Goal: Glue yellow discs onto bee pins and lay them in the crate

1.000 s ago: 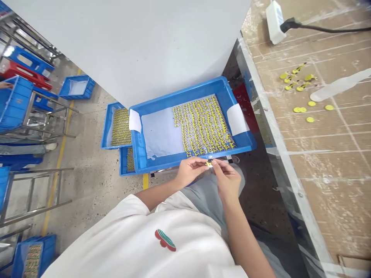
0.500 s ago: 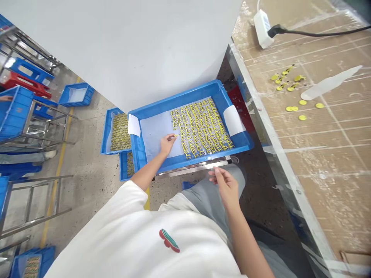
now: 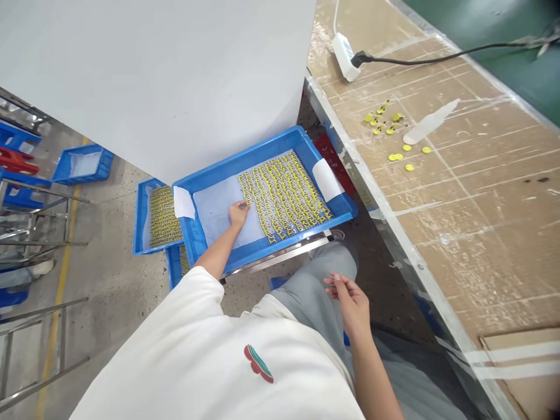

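Tray (image 3: 245,165): one large blue one, mid-frame, tilted in my sight, with two white paper flaps (image 3: 184,203), one on each short end, and one pale paper sheet (image 3: 216,204) lining its floor.
Yellow pieces (image 3: 284,186): on the right part of that sheet, in eight or so long rows; from where I stand they are too small to count singly.
Left hand (image 3: 238,214): left of the rows, fingertips drawn nearly together at the lower end of the short leftmost row; whether a piece is between them, I cannot tell.
Right hand (image 3: 352,303): lower right of centre, over the knee, fingers loosely curled and half open, nothing visible in it.
Row end: my judgement is that a piece is being set there; best to come straight down, match the neighbouring gap, and part the fingertips only slightly, so nothing catches or wrinkles the sheet.
Bench (image 3: 459,256): upper right, five plain yellow discs (image 3: 406,147), about six dark-stemmed ones (image 3: 390,130), one power strip (image 3: 345,56), one black plug (image 3: 361,59).
Smaller trays: three blue, two left of the large one (image 3: 139,216), one on the floor at upper left (image 3: 102,166).
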{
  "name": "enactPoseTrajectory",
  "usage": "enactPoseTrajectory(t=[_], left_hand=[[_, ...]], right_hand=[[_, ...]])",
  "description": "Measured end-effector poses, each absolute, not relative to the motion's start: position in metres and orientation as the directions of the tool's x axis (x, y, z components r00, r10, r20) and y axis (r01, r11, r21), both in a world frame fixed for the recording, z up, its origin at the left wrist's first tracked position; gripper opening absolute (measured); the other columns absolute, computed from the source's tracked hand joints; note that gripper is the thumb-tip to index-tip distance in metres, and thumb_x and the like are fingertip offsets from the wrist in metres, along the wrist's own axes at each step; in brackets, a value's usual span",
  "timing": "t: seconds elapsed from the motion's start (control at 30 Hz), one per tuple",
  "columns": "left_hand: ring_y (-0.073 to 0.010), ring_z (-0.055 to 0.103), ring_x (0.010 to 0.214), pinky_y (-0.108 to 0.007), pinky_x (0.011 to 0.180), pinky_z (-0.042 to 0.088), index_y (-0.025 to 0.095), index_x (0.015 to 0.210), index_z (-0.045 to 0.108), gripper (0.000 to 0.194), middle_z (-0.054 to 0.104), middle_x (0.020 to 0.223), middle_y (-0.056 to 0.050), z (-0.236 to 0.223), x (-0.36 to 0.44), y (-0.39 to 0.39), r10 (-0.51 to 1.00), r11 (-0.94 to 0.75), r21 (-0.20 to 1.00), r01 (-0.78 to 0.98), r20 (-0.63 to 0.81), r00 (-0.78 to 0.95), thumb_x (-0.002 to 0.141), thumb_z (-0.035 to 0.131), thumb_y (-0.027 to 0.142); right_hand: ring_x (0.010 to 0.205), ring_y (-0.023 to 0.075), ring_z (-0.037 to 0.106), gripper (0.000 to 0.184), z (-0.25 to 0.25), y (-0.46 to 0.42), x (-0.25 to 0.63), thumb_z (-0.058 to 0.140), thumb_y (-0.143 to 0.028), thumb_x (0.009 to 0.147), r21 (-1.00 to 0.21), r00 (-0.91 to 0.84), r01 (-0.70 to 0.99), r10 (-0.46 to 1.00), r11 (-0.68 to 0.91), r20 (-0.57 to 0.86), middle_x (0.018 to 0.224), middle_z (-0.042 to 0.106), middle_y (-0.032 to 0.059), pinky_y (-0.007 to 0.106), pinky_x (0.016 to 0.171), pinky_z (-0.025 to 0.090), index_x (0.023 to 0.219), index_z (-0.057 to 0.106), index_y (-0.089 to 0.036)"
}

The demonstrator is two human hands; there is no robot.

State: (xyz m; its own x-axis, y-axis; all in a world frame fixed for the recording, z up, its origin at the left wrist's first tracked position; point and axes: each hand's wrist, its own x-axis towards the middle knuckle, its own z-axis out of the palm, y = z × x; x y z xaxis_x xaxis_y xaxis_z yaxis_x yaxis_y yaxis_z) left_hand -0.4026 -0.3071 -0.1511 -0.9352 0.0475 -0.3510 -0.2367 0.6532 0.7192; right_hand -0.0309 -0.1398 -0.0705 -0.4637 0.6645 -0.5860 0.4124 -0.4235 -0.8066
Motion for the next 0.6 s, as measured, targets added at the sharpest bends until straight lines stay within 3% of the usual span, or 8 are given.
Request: enactPoseTrajectory(t=[0.13,0.3,0.47,0.6], left_hand=[[-0.0179,0.068,0.098,-0.038,0.097,0.052,0.015,0.119,0.065,0.032,0.072,0.118,-0.011,-0.138,-0.4,-0.306,0.003,0.632,0.738,-0.237,-0.308,-0.951,0.092,0.067,0.031],[-0.0153,0.067,0.095,-0.035,0.096,0.051,0.009,0.133,0.055,0.046,0.069,0.124,-0.013,-0.102,-0.375,-0.294,0.052,0.58,0.804,-0.134,-0.2,-0.978,0.088,0.063,0.013],[-0.0148,0.068,0.091,-0.035,0.091,0.054,0.007,0.126,0.059,0.041,0.071,0.115,-0.011,-0.075,-0.305,-0.259,0.283,0.434,0.901,-0.006,-0.143,-0.948,0.085,0.058,0.014],[-0.015,0.069,0.077,-0.032,0.077,0.058,0.011,0.108,0.069,0.035,0.075,0.098,-0.008,-0.033,-0.221,-0.218,0.563,0.268,0.963,0.038,-0.124,-0.817,0.078,0.07,0.028]], right_hand=[[0.067,0.0166,0.065,0.065,-0.069,-0.147,-0.035,0.075,-0.072,0.07,-0.821,-0.528,0.427,0.632,-0.379,-0.567,0.089,0.076,0.0105,0.029,0.063,0.05,0.103,0.073,-0.016],[0.067,0.0181,0.066,0.061,-0.049,-0.158,-0.023,0.073,-0.07,0.074,-0.85,-0.55,0.378,0.649,-0.367,-0.525,0.088,0.076,0.0112,0.031,0.063,0.052,0.103,0.072,-0.015],[0.064,0.0176,0.066,0.056,-0.017,-0.169,0.023,0.072,-0.069,0.075,-0.895,-0.39,0.249,0.808,-0.369,-0.442,0.079,0.075,0.0086,0.032,0.065,0.056,0.095,0.074,-0.017],[0.062,0.0168,0.066,0.053,0.002,-0.171,0.089,0.07,-0.066,0.079,-0.937,-0.111,0.173,0.939,-0.304,-0.325,0.078,0.074,0.0084,0.032,0.062,0.056,0.097,0.073,-0.017]])
